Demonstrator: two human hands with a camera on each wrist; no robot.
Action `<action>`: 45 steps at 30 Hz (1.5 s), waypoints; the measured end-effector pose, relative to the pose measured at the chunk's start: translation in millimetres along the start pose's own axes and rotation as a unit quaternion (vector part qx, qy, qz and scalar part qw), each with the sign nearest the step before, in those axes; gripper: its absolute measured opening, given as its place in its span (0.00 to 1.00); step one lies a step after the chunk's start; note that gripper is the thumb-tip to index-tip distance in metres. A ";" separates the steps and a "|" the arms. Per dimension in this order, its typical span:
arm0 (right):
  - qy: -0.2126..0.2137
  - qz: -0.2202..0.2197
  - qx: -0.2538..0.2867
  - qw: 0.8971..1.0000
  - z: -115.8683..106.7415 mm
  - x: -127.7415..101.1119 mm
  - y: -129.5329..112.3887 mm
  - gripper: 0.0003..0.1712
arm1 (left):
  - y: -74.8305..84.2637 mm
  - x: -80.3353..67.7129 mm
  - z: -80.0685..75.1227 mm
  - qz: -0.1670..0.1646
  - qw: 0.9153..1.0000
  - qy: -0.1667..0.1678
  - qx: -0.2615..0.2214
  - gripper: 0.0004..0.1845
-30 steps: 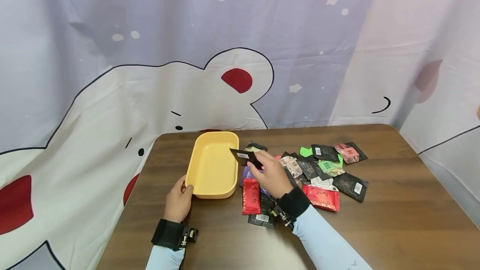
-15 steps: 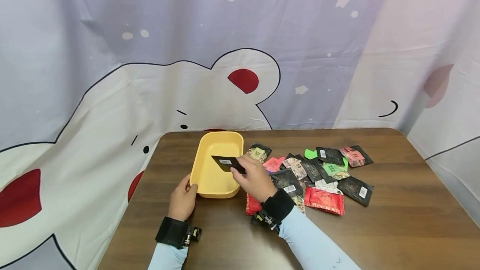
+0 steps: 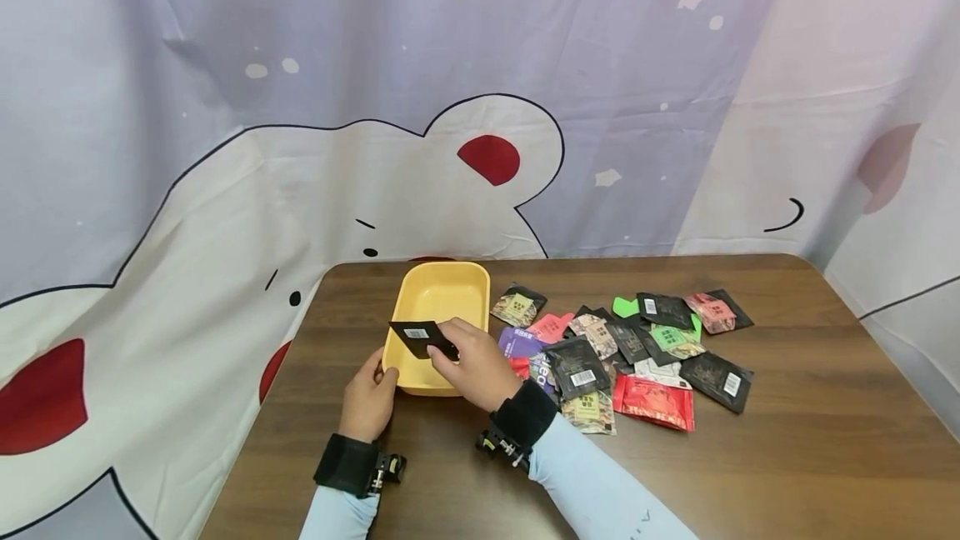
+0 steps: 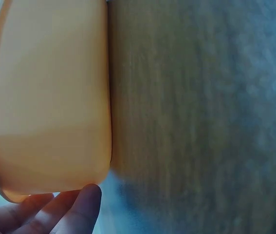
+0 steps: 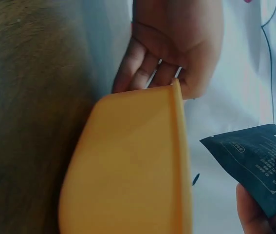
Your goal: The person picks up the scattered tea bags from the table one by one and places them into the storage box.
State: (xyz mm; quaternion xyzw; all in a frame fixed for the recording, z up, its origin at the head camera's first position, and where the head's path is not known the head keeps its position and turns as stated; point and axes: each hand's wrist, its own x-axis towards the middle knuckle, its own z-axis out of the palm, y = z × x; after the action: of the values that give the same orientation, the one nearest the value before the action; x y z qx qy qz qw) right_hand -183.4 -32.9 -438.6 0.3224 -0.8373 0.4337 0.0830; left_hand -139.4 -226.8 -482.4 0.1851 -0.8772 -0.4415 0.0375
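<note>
A yellow tray (image 3: 442, 294) stands on the brown table, and nothing lies in the part of it that shows. My left hand (image 3: 377, 382) grips its near left corner, thumb on the rim; the left wrist view shows the fingers (image 4: 74, 209) under the tray wall (image 4: 45, 97). My right hand (image 3: 448, 350) pinches a black sachet (image 3: 416, 336) by its right end and holds it over the tray's near end. The right wrist view shows this sachet (image 5: 254, 165) beside the tray rim (image 5: 179, 161), with the left hand (image 5: 176, 44) behind it.
Several sachets, black, red, green, pink and purple, lie in a loose pile (image 3: 630, 348) right of the tray. A printed curtain (image 3: 225, 148) hangs behind and left of the table. Bare wood (image 3: 787, 440) lies at the near right.
My right hand has carried the black sachet leftward from the pile's edge to above the tray's near end. The left hand has kept its hold on the tray corner.
</note>
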 end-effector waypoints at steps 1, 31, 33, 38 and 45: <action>-0.001 -0.001 -0.002 1.000 0.8 -0.1 0.4 0.13 | 0.6 -0.4 -0.2 -0.001 1.000 0.000 0.000 0.28; -0.033 0.024 -0.002 0.999 -6.4 -0.4 15.7 0.32 | 3.7 -0.4 0.8 -0.008 1.000 0.001 -0.007 0.28; -0.041 0.023 -0.006 0.999 -7.8 -0.6 16.5 0.35 | 4.2 -0.4 0.9 -0.013 1.000 0.000 -0.008 0.28; -0.074 0.034 -0.013 0.997 -9.3 -1.4 17.5 0.39 | 3.8 0.5 1.0 -0.017 1.000 -0.004 -0.008 0.29; -0.107 0.040 -0.032 0.993 -9.2 -2.5 16.7 0.42 | -0.8 3.1 2.4 -0.023 1.000 -0.017 -0.012 0.29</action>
State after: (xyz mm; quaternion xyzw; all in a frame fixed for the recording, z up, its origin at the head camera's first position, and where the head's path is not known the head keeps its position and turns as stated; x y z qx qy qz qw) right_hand -192.9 -17.6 -445.4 0.3306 -0.8671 0.3725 -0.0140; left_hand -142.6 -226.6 -484.8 0.1967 -0.8677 -0.4562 0.0147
